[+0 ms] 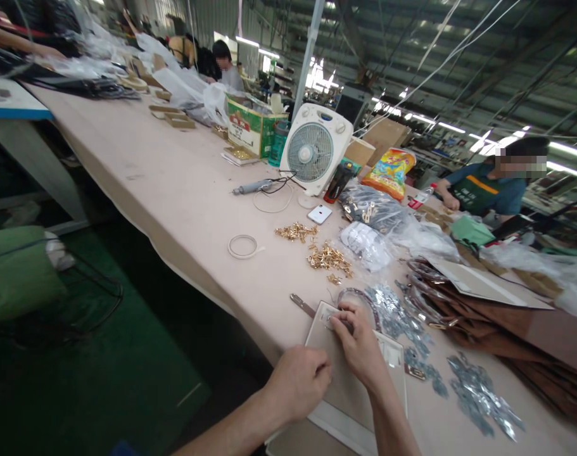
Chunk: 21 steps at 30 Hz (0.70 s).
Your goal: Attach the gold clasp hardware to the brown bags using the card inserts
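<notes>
My right hand [359, 342] is closed in a pinch on a small metal part at the top of a white tray [349, 386] that lies on the beige table [174, 183]. My left hand [298, 380] is curled shut at the tray's left edge; what it holds is hidden. A flat metal tool [303, 306] lies just beyond the tray. Piles of small gold metal fittings [329, 258] lie further out, and small silvery packets [397, 316] are spread to the right of my hands.
A white table fan [314, 149], a phone [319, 214], an electric screwdriver [253, 187] and a ring of tape [243, 246] are in mid-table. Brown leather pieces [507, 310] are stacked right. A person in a green shirt [488, 187] sits opposite; others work far back.
</notes>
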{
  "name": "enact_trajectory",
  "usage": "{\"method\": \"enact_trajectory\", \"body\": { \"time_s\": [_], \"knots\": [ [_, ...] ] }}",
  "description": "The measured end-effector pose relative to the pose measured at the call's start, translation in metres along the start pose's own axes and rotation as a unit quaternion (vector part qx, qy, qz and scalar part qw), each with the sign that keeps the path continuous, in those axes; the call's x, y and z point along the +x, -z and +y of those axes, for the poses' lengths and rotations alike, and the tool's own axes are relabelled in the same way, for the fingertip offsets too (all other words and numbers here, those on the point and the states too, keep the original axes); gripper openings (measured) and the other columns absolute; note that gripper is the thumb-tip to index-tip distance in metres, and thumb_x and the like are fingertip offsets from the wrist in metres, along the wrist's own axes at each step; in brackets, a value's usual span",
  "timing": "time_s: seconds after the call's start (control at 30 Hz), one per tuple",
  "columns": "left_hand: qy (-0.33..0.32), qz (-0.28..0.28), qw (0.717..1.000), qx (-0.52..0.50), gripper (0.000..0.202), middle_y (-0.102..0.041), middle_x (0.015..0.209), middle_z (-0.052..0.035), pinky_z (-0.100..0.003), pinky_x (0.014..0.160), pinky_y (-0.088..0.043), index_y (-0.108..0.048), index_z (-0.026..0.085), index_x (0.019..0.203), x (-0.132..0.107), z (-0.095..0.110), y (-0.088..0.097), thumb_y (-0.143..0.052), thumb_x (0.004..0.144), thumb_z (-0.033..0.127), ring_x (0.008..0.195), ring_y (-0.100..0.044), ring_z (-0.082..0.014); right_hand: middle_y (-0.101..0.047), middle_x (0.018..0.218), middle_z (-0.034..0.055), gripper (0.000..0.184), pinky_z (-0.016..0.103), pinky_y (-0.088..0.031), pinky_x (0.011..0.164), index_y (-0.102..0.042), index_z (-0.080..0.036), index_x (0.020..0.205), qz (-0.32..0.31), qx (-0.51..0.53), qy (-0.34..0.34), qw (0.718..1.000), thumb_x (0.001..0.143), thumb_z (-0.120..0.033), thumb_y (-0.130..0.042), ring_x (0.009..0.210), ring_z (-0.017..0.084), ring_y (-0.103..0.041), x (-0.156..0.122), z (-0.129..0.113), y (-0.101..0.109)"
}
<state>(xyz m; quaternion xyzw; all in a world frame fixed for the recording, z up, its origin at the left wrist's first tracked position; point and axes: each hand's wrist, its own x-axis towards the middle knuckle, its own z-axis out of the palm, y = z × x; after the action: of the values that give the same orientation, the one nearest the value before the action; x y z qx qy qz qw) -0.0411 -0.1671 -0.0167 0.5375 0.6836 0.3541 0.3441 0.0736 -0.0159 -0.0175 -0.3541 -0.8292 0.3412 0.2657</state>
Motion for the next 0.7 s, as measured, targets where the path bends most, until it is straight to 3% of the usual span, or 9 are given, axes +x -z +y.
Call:
{"method": "enact_trajectory", "body": {
  "time_s": [0.53, 0.63, 0.7],
  "knots": [
    [0.009, 0.001, 1.000, -0.007, 0.025, -0.070, 0.069, -0.0018, -0.026, 0.059, -0.033, -0.072, 0.020, 0.076, 0.0002, 0.0027, 0.0020, -0.052, 0.091, 0.023, 0.065, -0.063, -0.0165, -0.062, 0.123, 0.0127, 0.023, 0.049, -0.043, 0.110, -0.073, -0.022, 0.093, 0.008, -0.058, 0.027, 0.998, 0.097, -0.042, -0.062, 0.121, 0.032, -0.058, 0.0009, 0.0023, -0.0090],
    [0.009, 0.004, 1.000, -0.012, 0.024, -0.069, 0.069, -0.0010, -0.026, 0.059, -0.033, -0.070, 0.019, 0.075, 0.0008, 0.0026, 0.0016, -0.052, 0.091, 0.022, 0.065, -0.061, -0.0159, -0.064, 0.125, 0.0126, 0.023, 0.050, -0.043, 0.110, -0.071, -0.022, 0.105, 0.002, -0.075, 0.039, 0.996, 0.095, -0.042, -0.064, 0.121, 0.032, -0.058, 0.0006, 0.0053, -0.0097],
    [0.007, 0.005, 1.000, -0.015, 0.024, -0.069, 0.070, -0.0009, -0.026, 0.060, -0.034, -0.070, 0.019, 0.075, 0.0017, 0.0029, 0.0014, -0.052, 0.091, 0.022, 0.066, -0.062, -0.0159, -0.064, 0.128, 0.0136, 0.035, 0.051, -0.044, 0.110, -0.067, -0.022, 0.121, 0.007, -0.084, 0.041, 0.996, 0.095, -0.044, -0.066, 0.122, 0.032, -0.058, 0.0010, 0.0066, -0.0100]
  ]
}}
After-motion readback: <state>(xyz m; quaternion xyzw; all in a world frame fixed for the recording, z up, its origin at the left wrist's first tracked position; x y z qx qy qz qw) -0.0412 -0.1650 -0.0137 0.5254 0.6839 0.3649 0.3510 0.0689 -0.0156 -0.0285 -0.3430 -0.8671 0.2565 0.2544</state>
